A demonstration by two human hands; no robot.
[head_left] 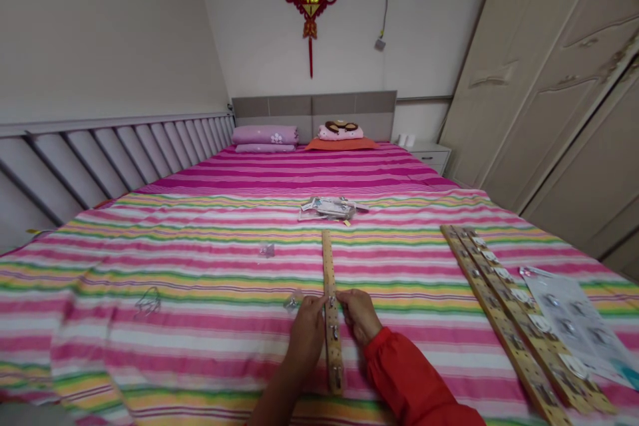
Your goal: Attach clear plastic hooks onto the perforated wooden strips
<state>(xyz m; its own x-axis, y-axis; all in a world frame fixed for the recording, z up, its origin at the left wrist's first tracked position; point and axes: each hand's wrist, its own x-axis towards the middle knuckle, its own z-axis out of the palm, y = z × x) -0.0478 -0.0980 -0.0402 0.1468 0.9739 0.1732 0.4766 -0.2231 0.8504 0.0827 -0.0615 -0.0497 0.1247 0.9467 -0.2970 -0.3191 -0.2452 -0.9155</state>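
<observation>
A long wooden strip with rows of holes [328,266] lies lengthwise on the striped bedspread [200,319] in front of me. My left hand [306,333] and my right hand [360,315] sit on either side of it, fingertips pinched against its middle where small metal pieces are fixed. More metal hooks show on the strip's near end. A small clear packet [293,301] lies just left of my left hand. My right arm wears a red sleeve.
Two more holed wooden strips [514,319] with round fittings lie at the right, beside a printed sheet in plastic [579,326]. A pile of packets [332,208] lies farther up the bed. Small clear bags [267,250] and a wire piece [148,301] lie left. Wardrobe right.
</observation>
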